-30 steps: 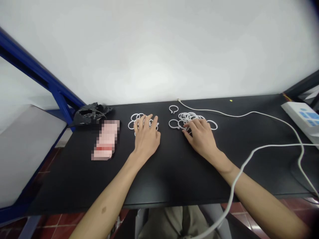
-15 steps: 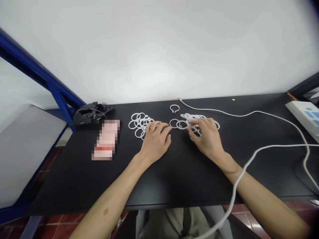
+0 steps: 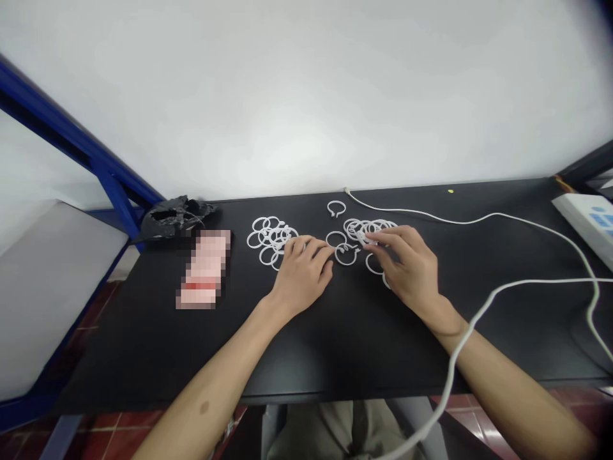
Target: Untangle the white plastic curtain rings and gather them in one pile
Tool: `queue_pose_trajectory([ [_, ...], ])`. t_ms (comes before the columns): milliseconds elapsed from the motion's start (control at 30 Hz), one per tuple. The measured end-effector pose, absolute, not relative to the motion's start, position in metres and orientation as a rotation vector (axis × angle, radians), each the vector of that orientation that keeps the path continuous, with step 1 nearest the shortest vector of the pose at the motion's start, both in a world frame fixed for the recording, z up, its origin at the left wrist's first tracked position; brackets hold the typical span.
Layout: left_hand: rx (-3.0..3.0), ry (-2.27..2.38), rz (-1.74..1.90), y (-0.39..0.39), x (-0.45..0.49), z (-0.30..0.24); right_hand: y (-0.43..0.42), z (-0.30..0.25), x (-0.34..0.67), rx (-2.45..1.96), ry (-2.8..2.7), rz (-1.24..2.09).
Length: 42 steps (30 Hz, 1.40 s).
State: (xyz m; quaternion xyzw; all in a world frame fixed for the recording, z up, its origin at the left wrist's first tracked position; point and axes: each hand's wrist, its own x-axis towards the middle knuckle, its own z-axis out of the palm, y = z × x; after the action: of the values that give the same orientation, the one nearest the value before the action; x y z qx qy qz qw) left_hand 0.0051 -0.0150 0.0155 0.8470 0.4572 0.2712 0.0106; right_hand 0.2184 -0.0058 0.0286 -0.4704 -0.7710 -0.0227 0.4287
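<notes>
White plastic curtain rings, each with a gap and small knobbed ends, lie on the black table. My left hand rests palm down, fingers apart, over the right edge of the left heap of rings. My right hand pinches a ring at the front of the right heap; its fingers partly hide it. Between my hands lie two loose rings, the nearer one just off my left fingertips. One single ring sits farther back. Other rings show partly under my right hand.
A blurred pink item and a crumpled black plastic bag lie at the left. A white cable runs along the back and right, crossing above my right forearm. A white box stands at the right edge.
My right hand has shifted slightly right. A ring near the middle has moved toward me and turned, and the right heap's rings have shifted. My left hand has barely moved.
</notes>
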Motion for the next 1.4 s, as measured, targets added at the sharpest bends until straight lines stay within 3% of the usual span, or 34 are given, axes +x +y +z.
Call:
queue_pose_trajectory([
  [567,2.641,1.159,1.024,-0.019,0.014,0.010,-0.020,0.033,0.205,-0.890,-1.993,0.372],
  [933,2.661,1.120,1.066,-0.018,0.016,0.008,-0.018,0.029,0.207,-0.967,-2.028,0.375],
  [1033,2.642,1.283,1.075,-0.018,0.015,0.013,-0.013,0.027,0.210,-1.046,-2.064,0.265],
  [1233,2.410,2.053,0.873,-0.009,-0.002,0.021,-0.005,0.019,0.215,-1.269,-2.246,-0.116],
  [1400,2.311,2.217,0.828,-0.004,-0.014,0.021,-0.006,0.011,0.213,-1.308,-2.345,-0.182],
])
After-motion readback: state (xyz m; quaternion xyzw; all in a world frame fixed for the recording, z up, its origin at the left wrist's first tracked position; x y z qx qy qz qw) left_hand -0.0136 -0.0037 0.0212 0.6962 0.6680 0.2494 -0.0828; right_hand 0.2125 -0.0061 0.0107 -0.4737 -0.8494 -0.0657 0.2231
